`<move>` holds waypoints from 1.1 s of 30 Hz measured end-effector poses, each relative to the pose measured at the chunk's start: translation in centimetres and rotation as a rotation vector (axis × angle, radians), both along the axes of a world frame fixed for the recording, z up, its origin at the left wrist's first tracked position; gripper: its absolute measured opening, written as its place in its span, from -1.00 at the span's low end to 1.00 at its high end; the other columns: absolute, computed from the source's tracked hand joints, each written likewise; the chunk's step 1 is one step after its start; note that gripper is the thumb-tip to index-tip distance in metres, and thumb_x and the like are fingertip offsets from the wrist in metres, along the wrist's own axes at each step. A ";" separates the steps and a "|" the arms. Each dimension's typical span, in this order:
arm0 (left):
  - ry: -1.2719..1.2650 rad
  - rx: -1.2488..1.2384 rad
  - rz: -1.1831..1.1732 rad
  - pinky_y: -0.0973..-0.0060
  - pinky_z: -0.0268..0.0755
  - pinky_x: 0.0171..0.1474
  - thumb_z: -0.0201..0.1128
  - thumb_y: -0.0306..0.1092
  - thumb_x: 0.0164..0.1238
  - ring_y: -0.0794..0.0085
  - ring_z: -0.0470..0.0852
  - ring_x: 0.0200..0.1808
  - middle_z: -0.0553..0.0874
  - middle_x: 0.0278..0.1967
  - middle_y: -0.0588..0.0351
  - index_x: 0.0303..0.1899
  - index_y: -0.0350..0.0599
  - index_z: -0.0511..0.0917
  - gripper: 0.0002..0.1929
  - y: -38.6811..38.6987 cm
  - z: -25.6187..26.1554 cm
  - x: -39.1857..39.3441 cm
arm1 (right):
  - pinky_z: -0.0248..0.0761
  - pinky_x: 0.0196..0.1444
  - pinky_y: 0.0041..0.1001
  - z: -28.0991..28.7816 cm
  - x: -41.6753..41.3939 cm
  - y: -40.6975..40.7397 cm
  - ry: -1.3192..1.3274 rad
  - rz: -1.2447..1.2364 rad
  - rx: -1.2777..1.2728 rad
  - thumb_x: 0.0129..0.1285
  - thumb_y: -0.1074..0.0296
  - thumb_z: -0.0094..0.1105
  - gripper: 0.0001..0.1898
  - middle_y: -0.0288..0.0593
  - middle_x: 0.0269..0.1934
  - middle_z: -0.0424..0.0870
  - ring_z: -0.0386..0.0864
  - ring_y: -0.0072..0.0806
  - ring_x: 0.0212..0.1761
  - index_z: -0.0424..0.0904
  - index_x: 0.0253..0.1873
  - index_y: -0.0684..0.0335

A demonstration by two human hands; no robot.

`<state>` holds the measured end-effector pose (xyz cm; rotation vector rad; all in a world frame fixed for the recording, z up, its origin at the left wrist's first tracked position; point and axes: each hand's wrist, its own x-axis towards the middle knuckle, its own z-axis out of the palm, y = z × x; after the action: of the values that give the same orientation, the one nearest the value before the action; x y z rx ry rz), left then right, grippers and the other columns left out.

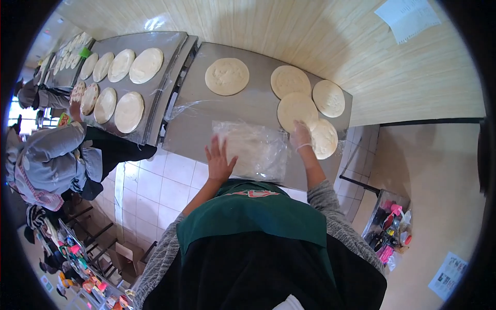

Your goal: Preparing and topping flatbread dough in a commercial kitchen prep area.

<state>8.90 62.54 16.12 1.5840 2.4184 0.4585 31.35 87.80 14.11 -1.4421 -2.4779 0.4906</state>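
My left hand, its fingers spread, is at the left edge of a clear plastic sheet or bag on the metal table. My right hand, in a clear plastic glove with a band at the wrist, touches the lower edge of a round flat dough base; whether its fingers grip the edge cannot be told. That base overlaps another dough round above and one below right. A further round lies at the right, and a separate one at the upper left of the table.
On the left, another metal table holds several dough rounds, some with red topping. A co-worker stands beside it. A wall runs behind the tables. A small shelf with mixed items is at the lower right.
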 end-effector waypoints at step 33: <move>-0.740 -0.212 0.495 0.24 0.31 0.18 0.48 -0.20 -0.08 0.20 0.40 0.21 0.42 0.16 -0.19 0.23 -0.33 0.26 -0.18 -2.6 -4.2 -3.5 | 0.43 -0.33 -0.34 11.1 -8.7 2.9 0.324 -0.045 -0.197 0.03 0.21 0.37 -0.68 -0.11 -0.47 0.58 0.55 -0.28 -0.44 0.45 -0.21 0.20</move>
<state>5.40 59.95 11.88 0.5538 2.1263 0.6896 22.67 90.73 25.20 -1.3568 -2.1858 0.9031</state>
